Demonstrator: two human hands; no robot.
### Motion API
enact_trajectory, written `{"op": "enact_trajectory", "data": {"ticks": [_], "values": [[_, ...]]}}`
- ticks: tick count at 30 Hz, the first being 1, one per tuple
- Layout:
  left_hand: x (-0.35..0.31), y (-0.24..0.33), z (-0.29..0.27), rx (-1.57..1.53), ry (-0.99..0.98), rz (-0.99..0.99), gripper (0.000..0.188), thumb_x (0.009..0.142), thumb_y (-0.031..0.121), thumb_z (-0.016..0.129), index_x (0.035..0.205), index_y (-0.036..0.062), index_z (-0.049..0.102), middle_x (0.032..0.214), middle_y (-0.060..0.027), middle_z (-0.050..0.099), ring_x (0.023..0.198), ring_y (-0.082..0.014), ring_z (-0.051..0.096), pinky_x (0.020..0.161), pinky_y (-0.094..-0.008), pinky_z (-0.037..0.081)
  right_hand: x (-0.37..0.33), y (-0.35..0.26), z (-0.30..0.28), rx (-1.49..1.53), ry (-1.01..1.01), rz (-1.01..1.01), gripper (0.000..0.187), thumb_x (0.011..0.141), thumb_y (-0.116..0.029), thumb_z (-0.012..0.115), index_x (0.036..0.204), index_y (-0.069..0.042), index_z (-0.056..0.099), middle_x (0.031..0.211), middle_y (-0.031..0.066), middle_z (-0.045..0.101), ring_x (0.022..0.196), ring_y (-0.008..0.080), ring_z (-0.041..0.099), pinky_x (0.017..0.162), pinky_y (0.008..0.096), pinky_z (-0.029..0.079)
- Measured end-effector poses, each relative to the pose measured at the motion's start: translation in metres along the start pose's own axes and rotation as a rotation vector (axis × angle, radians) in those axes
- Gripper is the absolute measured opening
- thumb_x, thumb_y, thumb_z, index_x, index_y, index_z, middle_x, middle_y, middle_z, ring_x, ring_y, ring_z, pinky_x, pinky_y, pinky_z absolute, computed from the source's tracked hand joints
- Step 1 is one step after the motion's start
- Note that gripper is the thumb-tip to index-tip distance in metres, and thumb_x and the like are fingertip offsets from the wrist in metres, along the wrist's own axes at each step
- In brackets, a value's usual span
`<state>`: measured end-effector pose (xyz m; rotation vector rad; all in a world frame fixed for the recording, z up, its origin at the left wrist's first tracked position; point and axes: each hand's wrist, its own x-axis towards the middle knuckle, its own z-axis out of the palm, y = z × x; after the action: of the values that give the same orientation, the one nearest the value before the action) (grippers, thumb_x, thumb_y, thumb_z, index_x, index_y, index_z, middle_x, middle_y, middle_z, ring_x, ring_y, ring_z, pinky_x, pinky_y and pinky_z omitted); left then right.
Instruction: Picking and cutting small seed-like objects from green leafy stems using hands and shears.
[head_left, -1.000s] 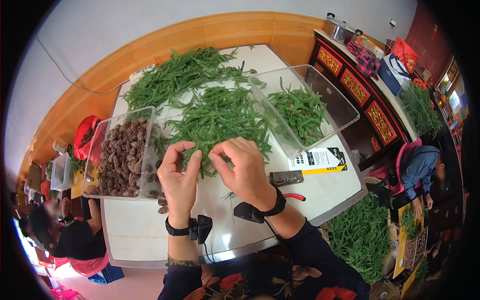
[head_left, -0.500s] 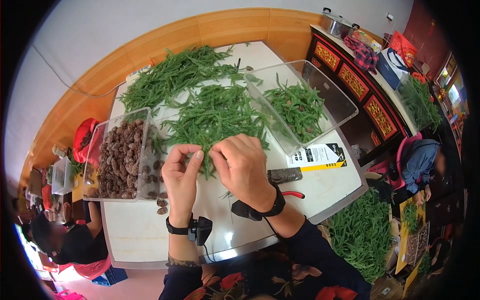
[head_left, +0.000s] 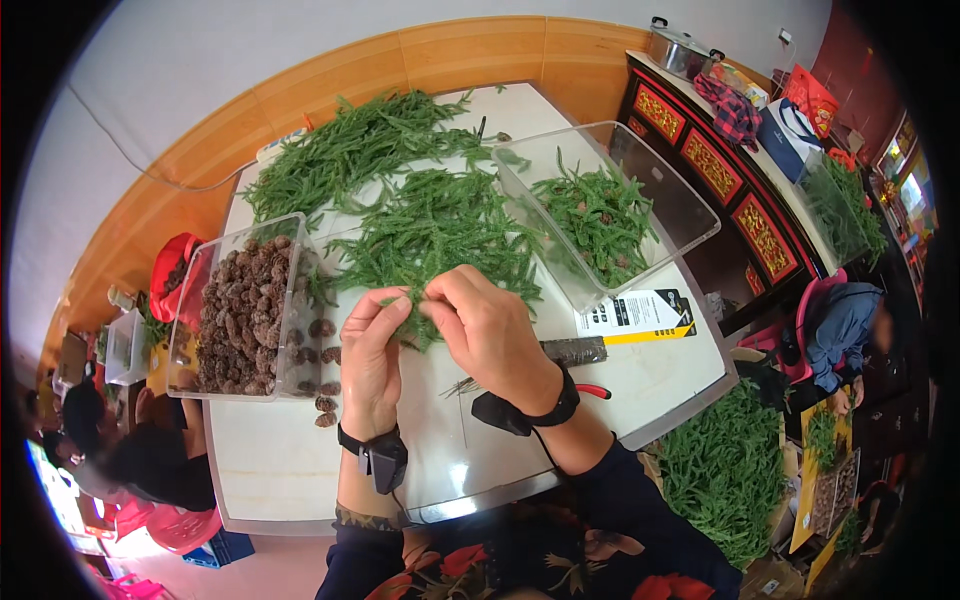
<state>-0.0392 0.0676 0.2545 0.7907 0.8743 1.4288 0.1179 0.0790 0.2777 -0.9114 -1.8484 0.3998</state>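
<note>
Over the near side of the white table, my two hands meet at a green needle-leaf sprig [head_left: 416,322]. My left hand [head_left: 373,340] pinches it between thumb and forefinger. Opposite, my right hand [head_left: 488,325] has its fingers closed on the same sprig; its fingertips are partly hidden. Just beyond my fingers spreads a pile of green sprigs [head_left: 430,225]. To the left stands a clear plastic box [head_left: 292,300] of brown pine cones [head_left: 240,320], with a few loose cones [head_left: 326,404] beside it. Thin dark wires or stems [head_left: 462,386] lie below my right hand.
A second clear box [head_left: 708,236] at the right holds sprigs. Near it lie a printed card [head_left: 640,316], a dark wrapped bundle [head_left: 575,351] and a red tool handle [head_left: 594,391]. More sprigs [head_left: 360,150] cover the far side. Other people sit at left and right.
My left hand has shifted slightly right and its wrist has turned. Both hands stay closed on the sprig. The person at the left has moved.
</note>
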Motion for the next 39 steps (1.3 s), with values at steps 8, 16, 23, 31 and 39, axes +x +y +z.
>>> {"op": "enact_trajectory", "data": {"ticks": [8,16,23,31,39], "values": [[0.0,0.013,-0.007,-0.106,0.085,0.109,0.013,0.09,0.005,0.063,0.102,0.0031,0.065,0.095,-0.0014,0.064,0.086,-0.0095,0.058,0.077,-0.0235,0.046,-0.001,-0.002,0.012,0.311,-0.142,0.154,0.034,0.08,0.003,0.068,0.111,-0.001,0.056,0.096,0.0136,0.064,0.083,0.0233,0.067,0.07,0.0327,0.052],[0.0,0.019,-0.017,-0.133,0.078,0.154,0.012,0.09,0.004,0.062,0.102,0.002,0.065,0.094,-0.0017,0.065,0.086,-0.0079,0.059,0.078,-0.0216,0.046,0.001,-0.009,0.022,0.228,-0.004,0.007,0.031,0.079,0.005,0.067,0.109,0.001,0.058,0.095,0.0132,0.064,0.082,0.0244,0.066,0.07,0.0334,0.051],[-0.001,0.021,-0.015,-0.097,0.066,0.11,0.011,0.088,0.001,0.064,0.099,0.0014,0.068,0.092,-0.0015,0.066,0.081,-0.0065,0.059,0.075,-0.021,0.048,0.003,-0.011,0.02,0.087,0.054,-0.149,0.027,0.079,0.006,0.066,0.106,0.0,0.06,0.094,0.0131,0.063,0.08,0.0294,0.063,0.069,0.0353,0.051],[-0.001,0.014,-0.011,-0.228,0.051,0.033,0.008,0.087,0.002,0.064,0.096,0.0037,0.065,0.089,-0.0012,0.066,0.079,-0.0044,0.058,0.066,-0.0175,0.045,0.003,-0.002,0.021,0.019,0.032,-0.228,0.027,0.077,0.006,0.067,0.102,-0.002,0.062,0.093,0.011,0.063,0.084,0.0308,0.062,0.075,0.0381,0.049],[-0.001,0.015,-0.017,-0.062,-0.001,0.164,0.008,0.086,0.001,0.063,0.093,0.004,0.062,0.095,-0.0018,0.066,0.082,-0.0075,0.059,0.074,-0.021,0.045,0.007,-0.001,0.022,-0.034,0.043,-0.319,0.03,0.074,0.008,0.067,0.103,-0.002,0.063,0.092,0.0104,0.062,0.086,0.0305,0.062,0.077,0.0378,0.049]]}}
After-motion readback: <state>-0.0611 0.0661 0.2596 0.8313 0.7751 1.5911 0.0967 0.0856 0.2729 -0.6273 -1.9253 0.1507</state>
